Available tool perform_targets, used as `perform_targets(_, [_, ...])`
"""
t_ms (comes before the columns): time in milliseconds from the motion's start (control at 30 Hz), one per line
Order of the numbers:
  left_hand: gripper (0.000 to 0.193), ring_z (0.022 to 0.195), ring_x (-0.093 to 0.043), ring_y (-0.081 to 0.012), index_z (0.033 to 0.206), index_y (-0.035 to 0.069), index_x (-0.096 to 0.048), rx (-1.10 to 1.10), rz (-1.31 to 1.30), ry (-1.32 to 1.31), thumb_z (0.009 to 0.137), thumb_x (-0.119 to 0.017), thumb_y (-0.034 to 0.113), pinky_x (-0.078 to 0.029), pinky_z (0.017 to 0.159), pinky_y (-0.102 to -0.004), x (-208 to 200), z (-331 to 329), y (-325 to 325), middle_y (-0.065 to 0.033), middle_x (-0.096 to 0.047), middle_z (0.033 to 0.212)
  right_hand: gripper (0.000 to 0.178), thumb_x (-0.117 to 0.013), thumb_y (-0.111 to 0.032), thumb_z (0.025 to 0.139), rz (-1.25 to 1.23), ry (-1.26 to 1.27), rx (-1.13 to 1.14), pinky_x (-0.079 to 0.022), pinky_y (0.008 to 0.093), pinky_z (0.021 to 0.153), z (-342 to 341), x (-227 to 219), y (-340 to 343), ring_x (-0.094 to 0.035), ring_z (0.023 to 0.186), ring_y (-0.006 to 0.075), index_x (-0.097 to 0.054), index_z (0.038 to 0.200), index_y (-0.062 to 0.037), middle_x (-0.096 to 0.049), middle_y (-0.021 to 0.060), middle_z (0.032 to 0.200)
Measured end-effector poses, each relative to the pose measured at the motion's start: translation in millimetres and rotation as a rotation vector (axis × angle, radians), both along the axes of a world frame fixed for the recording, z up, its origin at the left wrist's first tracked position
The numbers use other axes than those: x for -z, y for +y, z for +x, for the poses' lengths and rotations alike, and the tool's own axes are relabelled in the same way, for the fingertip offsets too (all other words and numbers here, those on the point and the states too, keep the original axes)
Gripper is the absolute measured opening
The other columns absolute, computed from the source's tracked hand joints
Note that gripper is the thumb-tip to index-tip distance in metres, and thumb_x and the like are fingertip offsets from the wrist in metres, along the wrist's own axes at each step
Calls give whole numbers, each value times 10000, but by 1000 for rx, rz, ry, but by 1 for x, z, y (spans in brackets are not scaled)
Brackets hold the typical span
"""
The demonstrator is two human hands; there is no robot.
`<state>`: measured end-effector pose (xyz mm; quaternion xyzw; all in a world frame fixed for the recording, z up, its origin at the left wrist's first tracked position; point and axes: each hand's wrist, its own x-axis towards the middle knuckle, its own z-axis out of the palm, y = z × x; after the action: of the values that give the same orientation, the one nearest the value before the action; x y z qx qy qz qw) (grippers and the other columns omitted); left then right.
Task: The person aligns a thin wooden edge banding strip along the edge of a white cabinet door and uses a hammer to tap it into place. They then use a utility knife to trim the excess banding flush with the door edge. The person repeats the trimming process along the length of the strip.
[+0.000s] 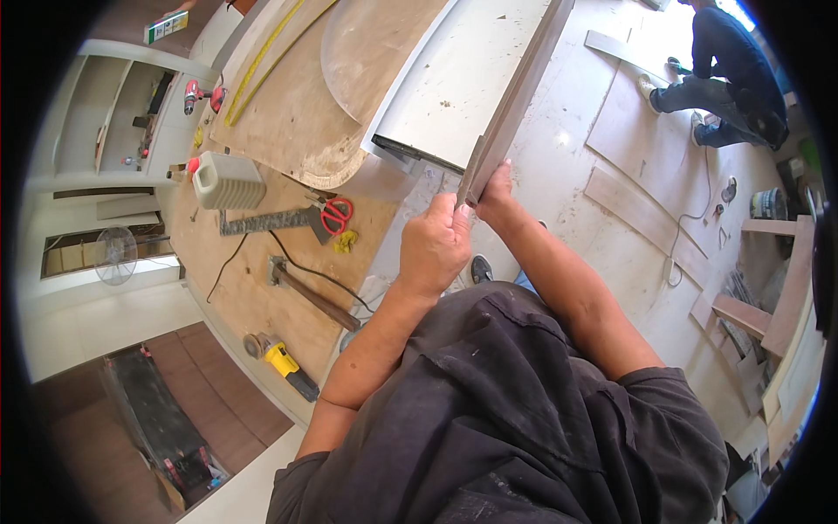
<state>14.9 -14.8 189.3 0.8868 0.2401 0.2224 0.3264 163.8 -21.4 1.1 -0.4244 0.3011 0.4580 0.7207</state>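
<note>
A long brown wood-look strip (522, 92) runs away from me along the right edge of a white panel (454, 74). My left hand (436, 247) is closed at the strip's near end, with its thumb up against it. My right hand (496, 191) grips the same end from the right side, its fingers partly hidden behind the strip. A dark narrow edge (415, 150) shows on the panel's near end, just left of the strip.
On the plywood bench lie a hammer (319, 297), red-handled scissors (335, 215), a metal square (266, 223), a jug (229, 182), a yellow angle grinder (288, 367) and a red drill (202, 94). Boards (646, 131) and a cord cover the right floor, where another person (738, 74) stands.
</note>
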Motion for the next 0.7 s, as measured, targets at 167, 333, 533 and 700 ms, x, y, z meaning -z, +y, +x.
perform_targets(167, [132,651,-662,-450,1032,10,-617,39,45,-10,973,-670,115,-500,563,-520,1,3,1,-233,-656,711,762,-240,-689,1077,41,1,26,-587,414,767,2,11,0,-711,1110,267,-493,1485,-97,-669,88,1361])
perform_targets(333, [136,659,-664,-454,979,13,-585,73,49,35,978,-663,124,-500,580,-535,-3,5,4,-231,-659,719,761,-243,-685,1078,35,-1,20,-590,425,773,2,13,0,-712,1101,269,-496,1477,-89,-674,89,1347])
perform_targets(533, [145,676,-655,-466,974,29,-557,64,92,175,995,-648,140,-482,573,-533,-11,7,2,-236,-635,693,763,-262,-699,1063,23,50,73,-568,492,875,2,40,8,-678,1141,297,-504,1474,-103,-637,93,1380])
perform_targets(700, [152,677,-657,-478,979,31,-515,58,137,238,995,-621,138,-497,590,-568,-11,13,-5,-251,-641,695,762,-336,-722,1041,36,67,135,-575,478,761,8,71,11,-704,1066,284,-520,1451,-106,-656,75,1343])
